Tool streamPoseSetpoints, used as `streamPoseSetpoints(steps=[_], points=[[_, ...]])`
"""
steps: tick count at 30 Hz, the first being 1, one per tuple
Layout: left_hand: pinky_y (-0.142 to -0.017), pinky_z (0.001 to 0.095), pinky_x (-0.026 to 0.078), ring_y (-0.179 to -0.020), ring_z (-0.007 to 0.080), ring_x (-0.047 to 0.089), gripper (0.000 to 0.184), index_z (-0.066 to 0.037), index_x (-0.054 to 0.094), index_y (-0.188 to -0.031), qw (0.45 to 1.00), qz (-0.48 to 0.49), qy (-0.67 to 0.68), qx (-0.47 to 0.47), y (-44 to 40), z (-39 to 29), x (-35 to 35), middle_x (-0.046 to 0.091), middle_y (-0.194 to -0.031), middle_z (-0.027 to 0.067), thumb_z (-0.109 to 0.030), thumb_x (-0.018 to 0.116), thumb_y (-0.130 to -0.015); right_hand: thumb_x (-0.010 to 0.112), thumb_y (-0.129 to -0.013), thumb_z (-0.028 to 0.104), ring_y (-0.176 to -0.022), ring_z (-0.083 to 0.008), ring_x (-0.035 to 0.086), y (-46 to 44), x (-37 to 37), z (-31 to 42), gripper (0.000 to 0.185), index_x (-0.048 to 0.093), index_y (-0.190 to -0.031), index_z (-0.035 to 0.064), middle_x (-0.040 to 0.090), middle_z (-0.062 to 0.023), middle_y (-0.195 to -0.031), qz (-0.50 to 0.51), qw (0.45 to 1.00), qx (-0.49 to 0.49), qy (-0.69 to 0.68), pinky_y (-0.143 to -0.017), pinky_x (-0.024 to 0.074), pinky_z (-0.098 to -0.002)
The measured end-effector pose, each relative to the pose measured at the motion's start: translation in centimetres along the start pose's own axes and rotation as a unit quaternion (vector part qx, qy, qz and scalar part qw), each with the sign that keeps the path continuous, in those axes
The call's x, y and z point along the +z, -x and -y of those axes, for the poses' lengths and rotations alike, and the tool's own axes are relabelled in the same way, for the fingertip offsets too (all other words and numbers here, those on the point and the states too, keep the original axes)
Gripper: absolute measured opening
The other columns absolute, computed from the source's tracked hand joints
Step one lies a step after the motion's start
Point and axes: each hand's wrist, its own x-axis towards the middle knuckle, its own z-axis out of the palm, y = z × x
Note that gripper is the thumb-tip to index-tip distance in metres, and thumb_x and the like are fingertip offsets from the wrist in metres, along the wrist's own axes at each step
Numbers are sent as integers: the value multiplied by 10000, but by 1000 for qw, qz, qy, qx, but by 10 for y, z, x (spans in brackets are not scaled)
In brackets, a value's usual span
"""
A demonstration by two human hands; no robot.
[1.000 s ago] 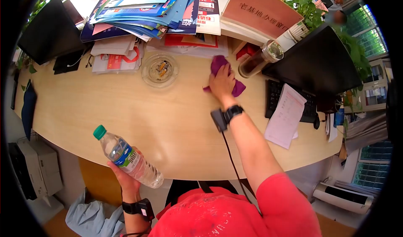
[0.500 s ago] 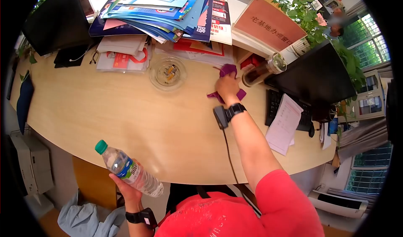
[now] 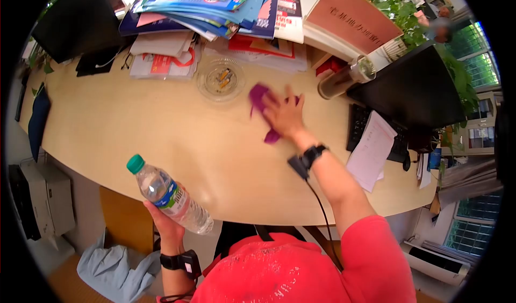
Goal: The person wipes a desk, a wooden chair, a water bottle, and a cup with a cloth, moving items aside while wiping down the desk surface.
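Note:
My left hand is wrapped round a clear plastic water bottle with a green cap, tilted with its cap up and to the left over the desk's near edge. The bottle's label is blue, green and pink. My right hand lies over a crumpled purple cloth on the desk, its fingers spread and slightly blurred. Parts of the cloth show to the left of the fingers and below them; the rest is under the hand. Left of the cloth stands a glass ashtray with cigarette butts.
A dark lidded tumbler stands to the right, near a monitor, a keyboard and sheets of paper. Stacked booklets and a pink sign line the back of the light wooden desk. Another monitor is at left.
My right hand has moved left and slightly nearer with the purple cloth, away from the tumbler, and its fingers have spread. The left hand still holds the bottle, a little higher in view.

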Motion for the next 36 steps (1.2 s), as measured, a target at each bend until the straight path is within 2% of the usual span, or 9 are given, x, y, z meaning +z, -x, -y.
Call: streamPoseSetpoints(steps=[5,7,10,15,19,23,25,31,36], points=[[-711,307,490,-836,204,587,765,-10,515,-1125,1000,1,4,22,4,-1,4,598,-963,106,-708,389,-839,468,-896,337,-1341,-357,247,-56,20,12,491,467,-1293,47,385,-120,-1401,-49,978,181,-90,-1019,218,-629],[-712,308,489,-832,203,586,776,-7,514,-1128,1000,-9,11,27,4,2,5,597,-967,103,-714,389,-834,503,-872,301,-1335,-358,270,-33,11,51,531,448,-1271,-46,372,-169,-1403,-18,984,119,-133,-1040,241,-576],[-714,312,489,-832,202,584,813,-7,504,-1144,999,-42,10,9,3,3,8,595,-975,94,-740,393,-810,576,-813,253,-1325,-336,311,38,4,106,549,461,-1264,-38,391,-172,-1392,-20,978,-37,-205,-1046,253,-559],[-817,331,485,-964,209,583,796,-51,468,-1234,997,72,-2,35,-3,-1,-9,589,-1078,90,-675,572,-752,593,-758,228,-1312,-299,352,83,-27,95,465,569,-1182,38,457,-92,-1349,-6,940,-274,-205,-973,304,-601],[-842,330,483,-999,207,569,812,-34,442,-1257,994,103,-8,45,-1,-13,15,560,-1121,81,-524,754,-689,544,-782,190,-1266,-348,379,23,5,29,454,524,-1204,23,485,-141,-1288,-68,996,-26,-47,-965,302,-601],[-878,335,473,-1028,199,556,834,-37,417,-1280,994,92,-46,44,5,-9,19,548,-1115,77,-363,836,-638,502,-859,190,-1298,-377,301,-29,27,-35,437,477,-1219,-56,405,-182,-1352,-74,957,273,-70,-1021,271,-552],[-899,344,455,-1047,202,545,809,-52,433,-1264,988,108,-99,40,7,-12,31,541,-1126,69,-287,850,-612,505,-867,211,-1312,-379,278,-23,24,-36,469,459,-1238,-71,375,-187,-1375,-64,942,320,-77,-1030,250,-562],[-924,333,433,-1063,180,528,708,-66,410,-1272,955,191,-198,114,-28,14,101,537,-1131,55,-58,759,-656,525,-851,237,-1358,-342,228,77,-10,-6,545,425,-1293,-66,334,-177,-1425,-9,971,219,-92,-1060,175,-593],[-908,331,443,-1024,179,546,655,-61,427,-1200,907,254,-271,199,-75,56,192,550,-1107,55,-61,802,-663,566,-802,174,-1342,-359,267,190,-42,-4,550,432,-1288,-46,353,-191,-1409,-1,979,164,-119,-1019,209,-622]])
